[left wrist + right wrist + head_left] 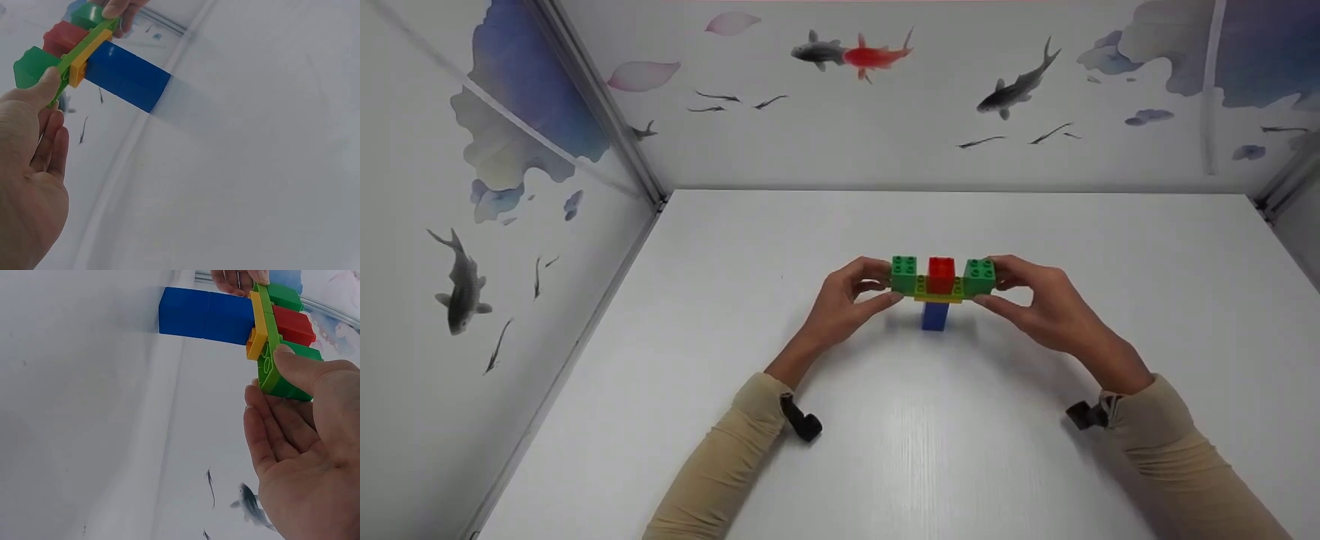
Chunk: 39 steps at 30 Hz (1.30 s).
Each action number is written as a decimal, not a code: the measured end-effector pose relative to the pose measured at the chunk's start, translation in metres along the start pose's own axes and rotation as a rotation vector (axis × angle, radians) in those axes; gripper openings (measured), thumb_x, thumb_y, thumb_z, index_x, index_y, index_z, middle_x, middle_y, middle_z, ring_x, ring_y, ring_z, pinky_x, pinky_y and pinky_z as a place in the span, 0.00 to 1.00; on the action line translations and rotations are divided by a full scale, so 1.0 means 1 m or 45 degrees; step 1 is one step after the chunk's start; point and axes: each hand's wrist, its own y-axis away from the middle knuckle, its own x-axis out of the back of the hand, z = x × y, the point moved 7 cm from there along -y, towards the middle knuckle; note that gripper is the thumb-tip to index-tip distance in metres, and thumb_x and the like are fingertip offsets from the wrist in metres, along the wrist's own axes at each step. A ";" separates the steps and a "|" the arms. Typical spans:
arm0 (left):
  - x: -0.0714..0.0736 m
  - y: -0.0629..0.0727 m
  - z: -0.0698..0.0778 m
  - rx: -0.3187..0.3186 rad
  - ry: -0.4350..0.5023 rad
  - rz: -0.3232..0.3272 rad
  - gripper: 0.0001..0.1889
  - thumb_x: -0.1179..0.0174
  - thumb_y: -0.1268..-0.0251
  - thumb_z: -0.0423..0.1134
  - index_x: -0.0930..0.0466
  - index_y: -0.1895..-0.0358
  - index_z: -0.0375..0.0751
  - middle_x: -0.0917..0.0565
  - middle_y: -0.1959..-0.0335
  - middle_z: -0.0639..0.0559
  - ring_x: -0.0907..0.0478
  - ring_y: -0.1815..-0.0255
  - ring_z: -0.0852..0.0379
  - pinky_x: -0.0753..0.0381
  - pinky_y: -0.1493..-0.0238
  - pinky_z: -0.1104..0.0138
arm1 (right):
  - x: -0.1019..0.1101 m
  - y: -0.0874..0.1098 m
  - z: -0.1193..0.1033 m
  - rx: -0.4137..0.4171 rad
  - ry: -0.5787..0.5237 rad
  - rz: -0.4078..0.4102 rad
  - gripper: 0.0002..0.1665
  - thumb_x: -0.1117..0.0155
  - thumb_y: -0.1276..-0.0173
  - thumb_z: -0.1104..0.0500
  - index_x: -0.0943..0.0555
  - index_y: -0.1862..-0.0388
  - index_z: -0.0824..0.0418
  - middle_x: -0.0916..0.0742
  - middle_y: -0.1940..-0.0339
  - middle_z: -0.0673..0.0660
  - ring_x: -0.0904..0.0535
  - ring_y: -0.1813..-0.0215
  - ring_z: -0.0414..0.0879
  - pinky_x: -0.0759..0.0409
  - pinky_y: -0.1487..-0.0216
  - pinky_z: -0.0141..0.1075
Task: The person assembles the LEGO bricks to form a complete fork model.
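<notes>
A toy-brick structure stands upright on the white table point(840, 465). Its base is a column of two blue bricks point(205, 315), topped by a yellow plate point(79, 72) and a wider lime-green layer point(270, 323). On that layer sit a red brick point(941, 275) in the middle and a green brick at each end. My left hand point(841, 304) pinches the left green brick point(904, 275), thumb at the lime-green layer's edge. At the other end, my right hand point(1046, 307) grips the right green brick point(980, 277) between thumb and fingers.
White wall panels with painted fish rise behind the table point(885, 142) and along its left side point(405, 202). Black wrist devices point(802, 420) hang at both sleeve cuffs, low over the table.
</notes>
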 end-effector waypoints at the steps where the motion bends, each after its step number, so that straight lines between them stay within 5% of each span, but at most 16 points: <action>1: 0.000 0.000 -0.001 0.003 0.002 0.003 0.21 0.27 0.27 0.41 0.18 0.35 0.46 0.12 0.41 0.51 0.15 0.38 0.56 0.15 0.31 0.62 | -0.001 0.000 0.000 0.002 -0.001 -0.001 0.31 0.22 0.29 0.61 0.20 0.29 0.58 0.08 0.41 0.55 0.09 0.43 0.53 0.22 0.40 0.17; 6: 0.000 0.000 -0.003 0.019 0.025 0.032 0.20 0.27 0.27 0.39 0.17 0.36 0.46 0.12 0.42 0.51 0.14 0.39 0.56 0.14 0.32 0.62 | -0.001 0.000 0.002 0.023 -0.019 0.013 0.31 0.23 0.28 0.60 0.20 0.28 0.55 0.08 0.41 0.54 0.08 0.44 0.50 0.13 0.37 0.32; 13: -0.003 -0.002 -0.003 0.021 0.015 0.093 0.20 0.27 0.27 0.40 0.16 0.35 0.46 0.11 0.42 0.51 0.13 0.43 0.57 0.13 0.35 0.64 | 0.003 -0.001 0.006 0.015 -0.102 0.086 0.35 0.22 0.29 0.62 0.24 0.26 0.55 0.07 0.42 0.57 0.07 0.45 0.53 0.23 0.42 0.14; 29: -0.005 0.001 0.004 0.042 -0.031 0.231 0.19 0.33 0.21 0.43 0.15 0.32 0.45 0.10 0.39 0.53 0.12 0.41 0.58 0.13 0.36 0.66 | 0.003 -0.002 0.011 -0.077 -0.175 0.133 0.25 0.26 0.24 0.55 0.26 0.36 0.60 0.08 0.40 0.61 0.07 0.43 0.57 0.19 0.45 0.17; 35: -0.008 0.000 0.010 0.041 -0.039 0.317 0.20 0.33 0.21 0.46 0.15 0.32 0.49 0.08 0.44 0.56 0.11 0.45 0.61 0.11 0.39 0.65 | 0.002 -0.002 0.016 -0.157 -0.216 0.137 0.25 0.28 0.22 0.52 0.25 0.34 0.59 0.09 0.38 0.63 0.08 0.41 0.59 0.18 0.47 0.17; 39: -0.008 0.000 0.011 0.044 -0.030 0.352 0.20 0.32 0.21 0.46 0.16 0.31 0.50 0.07 0.48 0.56 0.08 0.46 0.54 0.10 0.41 0.64 | 0.002 -0.002 0.016 -0.160 -0.218 0.154 0.24 0.29 0.21 0.52 0.23 0.35 0.60 0.09 0.38 0.62 0.08 0.40 0.59 0.19 0.47 0.16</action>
